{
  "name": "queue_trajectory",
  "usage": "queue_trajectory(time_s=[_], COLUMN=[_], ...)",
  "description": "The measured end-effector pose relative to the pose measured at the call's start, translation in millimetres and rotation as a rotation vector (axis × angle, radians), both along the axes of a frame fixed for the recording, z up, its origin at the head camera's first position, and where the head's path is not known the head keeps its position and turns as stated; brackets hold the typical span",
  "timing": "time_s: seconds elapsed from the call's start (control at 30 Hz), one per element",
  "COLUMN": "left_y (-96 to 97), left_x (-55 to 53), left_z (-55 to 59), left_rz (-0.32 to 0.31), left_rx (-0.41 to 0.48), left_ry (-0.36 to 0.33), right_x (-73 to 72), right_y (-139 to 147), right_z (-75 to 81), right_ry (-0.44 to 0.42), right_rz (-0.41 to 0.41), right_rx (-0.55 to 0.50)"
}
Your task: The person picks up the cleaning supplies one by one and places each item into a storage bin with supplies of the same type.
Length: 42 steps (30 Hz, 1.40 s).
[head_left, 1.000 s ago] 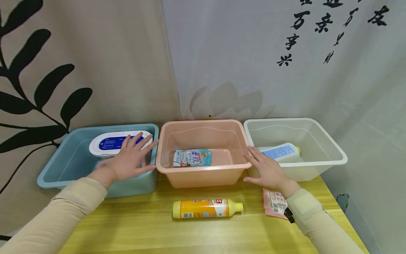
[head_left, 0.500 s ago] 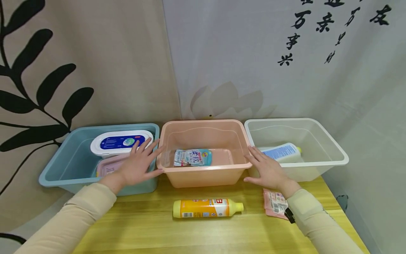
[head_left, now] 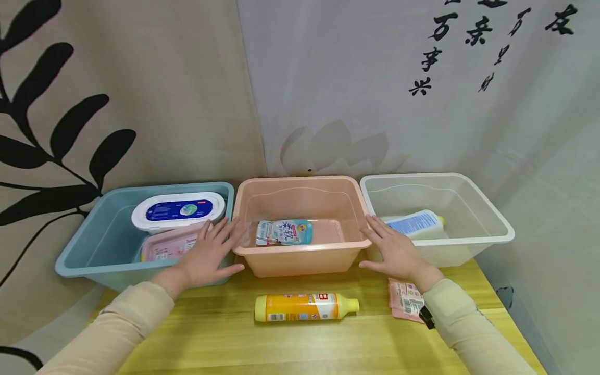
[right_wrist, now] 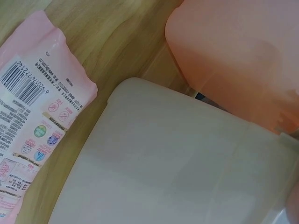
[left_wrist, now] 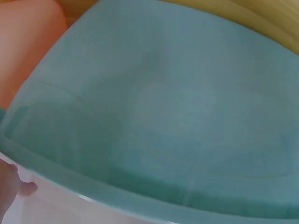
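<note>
My left hand [head_left: 206,255] lies with spread, straight fingers over the front right corner of the blue bin [head_left: 79,271], its fingertips reaching the peach bin's left rim. In the left wrist view, part of a finger [left_wrist: 7,189] shows beside the blue rim. Fingers spread, my right hand [head_left: 394,252] rests where the peach bin [head_left: 300,263] meets the white bin [head_left: 461,250]. Inside the blue bin are a white oval wipes box [head_left: 178,210] with a blue label and a pink pack [head_left: 166,243], partly hidden by my left hand. Neither hand grips anything.
A small blue packet [head_left: 284,233] lies in the peach bin, a white bottle [head_left: 417,225] with a blue label in the white one. On the wooden table [head_left: 281,349], a yellow bottle [head_left: 304,308] lies sideways. A pink packet [right_wrist: 42,112] lies before the white bin, partly under my right forearm.
My left hand has moved right and slightly nearer, from over the wipes box to the blue bin's corner, uncovering the box and the pink pack. My right hand has stayed in place.
</note>
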<state>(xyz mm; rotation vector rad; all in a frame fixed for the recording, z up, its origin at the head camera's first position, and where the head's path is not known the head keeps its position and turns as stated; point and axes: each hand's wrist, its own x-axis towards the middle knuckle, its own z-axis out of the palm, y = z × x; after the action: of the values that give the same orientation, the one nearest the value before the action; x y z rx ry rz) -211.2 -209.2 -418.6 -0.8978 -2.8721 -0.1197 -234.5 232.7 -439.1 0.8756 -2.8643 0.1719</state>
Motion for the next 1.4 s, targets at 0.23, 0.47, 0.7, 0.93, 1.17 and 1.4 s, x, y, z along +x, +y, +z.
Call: queue_trajectory(time_s=[0.23, 0.47, 0.7, 0.93, 1.17, 1.4], left_y=[-3.8, -3.2, -1.9, -1.6, -2.3, -3.5], left_x=[2.5, 0.1, 0.4, 1.1, 1.0, -0.9], left_z=[-7.8, -10.6, -11.1, -7.9, -8.4, -10.4], left_rz=[-0.041, -0.052, -0.042, -0.044, -0.041, -0.051], left_rx=[-0.096, -0.113, -0.114, -0.122, -0.127, -0.136], left_ry=[-0.022, -0.027, -0.034, -0.037, -0.029, -0.016], right_x=[-0.4, 1.6, 13.8, 32.8, 48.6, 61.8], right_y=[-3, 1, 18, 48, 63, 74], right_z=[-1.5, -3.0, -8.5, -23.1, -33.2, -45.8], right_ry=[0.013, 0.063, 0.162, 0.225, 0.344, 0.356], right_rz=[0.007, 0.008, 0.039, 0.078, 0.105, 0.167], right_rx=[-0.007, -0.074, -0.228, -0.241, -0.25, -0.195])
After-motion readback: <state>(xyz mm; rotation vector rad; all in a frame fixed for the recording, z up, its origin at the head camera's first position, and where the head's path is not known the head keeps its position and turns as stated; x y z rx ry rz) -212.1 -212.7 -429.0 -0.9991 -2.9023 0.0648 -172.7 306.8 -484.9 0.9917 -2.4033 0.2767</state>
